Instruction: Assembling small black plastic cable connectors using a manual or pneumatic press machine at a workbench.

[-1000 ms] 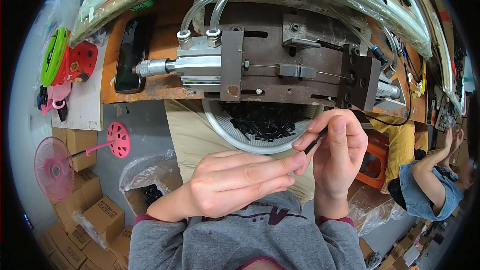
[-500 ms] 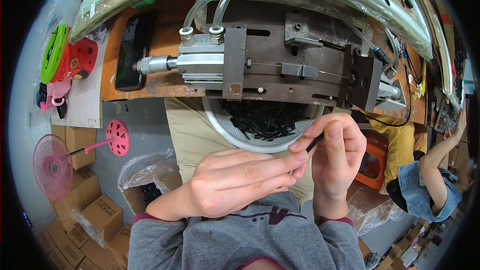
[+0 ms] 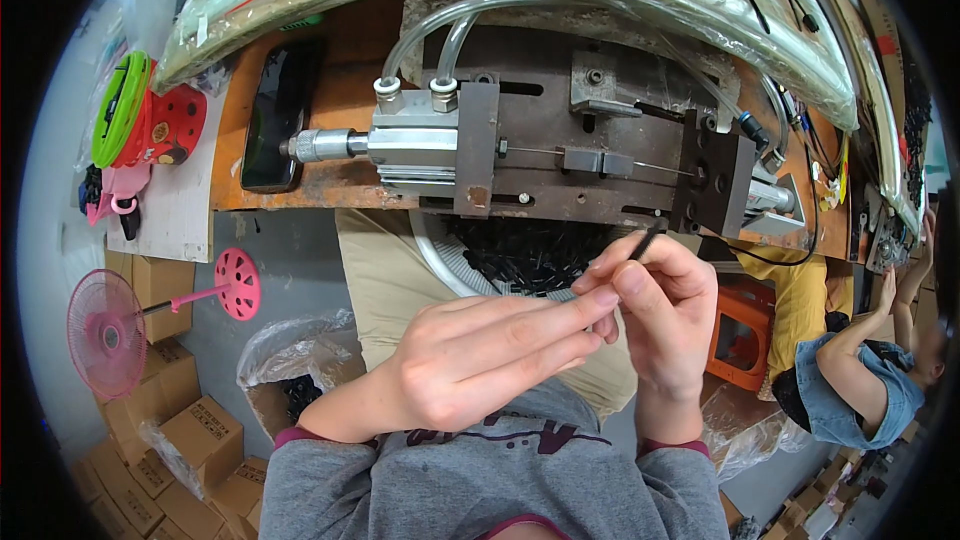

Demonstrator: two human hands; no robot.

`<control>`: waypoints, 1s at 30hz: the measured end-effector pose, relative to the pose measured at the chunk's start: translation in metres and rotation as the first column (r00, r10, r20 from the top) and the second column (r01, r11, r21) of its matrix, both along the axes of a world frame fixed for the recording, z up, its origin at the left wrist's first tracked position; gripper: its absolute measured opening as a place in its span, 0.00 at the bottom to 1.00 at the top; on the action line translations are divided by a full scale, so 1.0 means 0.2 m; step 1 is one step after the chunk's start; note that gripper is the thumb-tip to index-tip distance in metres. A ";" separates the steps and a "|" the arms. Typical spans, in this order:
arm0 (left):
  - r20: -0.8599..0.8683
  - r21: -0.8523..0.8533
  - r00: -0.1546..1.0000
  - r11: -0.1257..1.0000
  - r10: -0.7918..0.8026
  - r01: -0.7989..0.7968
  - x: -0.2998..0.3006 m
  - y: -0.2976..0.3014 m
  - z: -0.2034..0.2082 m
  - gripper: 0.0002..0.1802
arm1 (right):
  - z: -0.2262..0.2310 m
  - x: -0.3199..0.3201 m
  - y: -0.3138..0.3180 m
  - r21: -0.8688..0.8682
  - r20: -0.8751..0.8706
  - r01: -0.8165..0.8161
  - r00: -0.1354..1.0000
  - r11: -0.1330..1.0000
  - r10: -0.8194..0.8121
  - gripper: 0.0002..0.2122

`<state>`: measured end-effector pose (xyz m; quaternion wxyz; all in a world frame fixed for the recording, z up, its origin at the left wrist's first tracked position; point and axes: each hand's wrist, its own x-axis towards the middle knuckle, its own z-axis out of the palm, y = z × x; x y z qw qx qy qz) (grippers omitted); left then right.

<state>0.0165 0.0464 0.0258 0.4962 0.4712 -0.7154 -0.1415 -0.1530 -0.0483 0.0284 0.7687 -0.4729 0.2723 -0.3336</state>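
My right hand (image 3: 668, 300) pinches a small thin black rod-like part (image 3: 649, 239) between thumb and forefinger, its upper end sticking out toward the metal fixture. Against those fingers rest the fingertips of my left hand (image 3: 490, 348), fingers long and pressed together, palm turned inward; what they hold, if anything, is hidden. Beneath the bench edge, a white basket (image 3: 432, 258) holds many similar black pieces (image 3: 530, 252). Just beyond my hands stands the dark metal fixture (image 3: 540, 165), with a silver air cylinder (image 3: 415, 148) and a small grey block (image 3: 597, 161) on a thin rod.
Clear hoses (image 3: 450, 8) arch over the fixture. A black phone (image 3: 277, 115) lies on the wooden bench at left. Below it are a pink fan (image 3: 107, 333), cardboard boxes (image 3: 200, 432) and a plastic-lined box (image 3: 268, 395). At right, an orange stool (image 3: 742, 335) and a co-worker (image 3: 850, 380).
My right hand has turned the black part so more of it sticks up above the fingers. Both hands stay together; the view has shifted slightly. The co-worker's arms have moved.
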 end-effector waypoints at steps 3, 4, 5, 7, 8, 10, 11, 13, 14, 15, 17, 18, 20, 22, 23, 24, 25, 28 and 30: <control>0.037 0.014 0.998 0.998 0.060 -0.061 0.01 -0.02 0.01 0.18 | 0.05 -0.02 -0.07 -0.225 -0.167 0.014 0.985 0.974 -0.053 0.07; 0.033 0.018 0.995 0.995 0.095 -0.096 0.01 -0.04 0.01 0.18 | 0.10 -0.01 -0.11 -0.410 -0.227 0.043 0.963 0.911 -0.148 0.08; 0.025 0.022 0.992 0.992 0.127 -0.127 0.00 -0.05 0.01 0.17 | 0.13 -0.02 -0.17 -0.547 -0.231 0.110 0.933 0.830 -0.277 0.09; 0.104 -0.033 0.973 0.978 0.207 -0.204 -0.02 -0.10 -0.04 0.17 | 0.17 -0.02 -0.34 -0.870 -0.143 0.158 0.826 0.467 -0.545 0.09; 0.143 -0.064 0.958 0.968 0.250 -0.243 -0.04 -0.12 -0.07 0.17 | 0.19 -0.03 -0.45 -0.967 -0.091 0.085 0.764 0.239 -0.638 0.11; 0.260 -0.102 0.913 0.949 0.315 -0.298 -0.07 -0.15 -0.14 0.15 | 0.27 0.00 -0.59 -0.999 -0.037 -0.055 0.715 -0.003 -0.699 0.15; 0.313 -0.118 0.888 0.941 0.338 -0.317 -0.09 -0.17 -0.16 0.14 | 0.28 0.02 -0.64 -0.996 -0.050 -0.088 0.701 -0.017 -0.711 0.15; 0.407 -0.167 0.829 0.924 0.382 -0.344 -0.10 -0.19 -0.20 0.12 | 0.28 0.04 -0.72 -0.990 -0.100 -0.141 0.680 0.004 -0.726 0.12; 0.415 -0.154 0.828 0.926 0.378 -0.345 -0.11 -0.20 -0.19 0.12 | 0.27 0.05 -0.76 -0.992 -0.071 -0.125 0.689 -0.021 -0.721 0.11; 0.423 -0.142 0.825 0.927 0.374 -0.347 -0.12 -0.21 -0.18 0.12 | 0.26 0.05 -0.80 -0.993 -0.043 -0.108 0.698 -0.046 -0.715 0.09; 0.436 -0.131 0.819 0.927 0.373 -0.352 -0.12 -0.23 -0.17 0.12 | 0.27 0.06 -0.81 -0.997 0.014 -0.045 0.673 -0.061 -0.740 0.05; 0.440 -0.132 0.815 0.925 0.376 -0.356 -0.11 -0.23 -0.16 0.12 | 0.26 0.04 -0.85 -0.998 0.066 0.056 0.682 -0.037 -0.728 0.06; 0.447 -0.123 0.816 0.929 0.367 -0.350 -0.10 -0.25 -0.15 0.12 | 0.30 0.02 -0.84 -0.971 0.124 0.230 0.726 0.069 -0.676 0.06; 0.452 -0.104 0.824 0.938 0.340 -0.330 -0.10 -0.26 -0.15 0.12 | 0.33 -0.03 -0.86 -0.942 0.153 0.307 0.747 0.132 -0.647 0.07; 0.465 -0.089 0.818 0.937 0.339 -0.338 -0.10 -0.26 -0.15 0.12 | 0.34 -0.04 -0.84 -0.910 0.155 0.363 0.745 0.200 -0.649 0.08; 0.478 -0.074 0.811 0.936 0.337 -0.345 -0.10 -0.25 -0.14 0.12 | 0.35 -0.04 -0.83 -0.870 0.156 0.415 0.743 0.265 -0.651 0.08; 0.490 -0.060 0.805 0.934 0.335 -0.353 -0.11 -0.25 -0.14 0.11 | 0.35 -0.07 -0.83 -0.816 0.119 0.420 0.794 0.396 -0.597 0.09; 0.492 -0.065 0.801 0.932 0.340 -0.356 -0.11 -0.25 -0.14 0.12 | 0.35 -0.13 -0.81 -0.610 0.023 0.324 0.919 0.723 -0.393 0.10; 0.520 -0.047 0.789 0.933 0.328 -0.358 -0.10 -0.24 -0.13 0.12 | 0.34 -0.13 -0.74 -0.478 -0.050 0.187 0.970 0.858 -0.239 0.10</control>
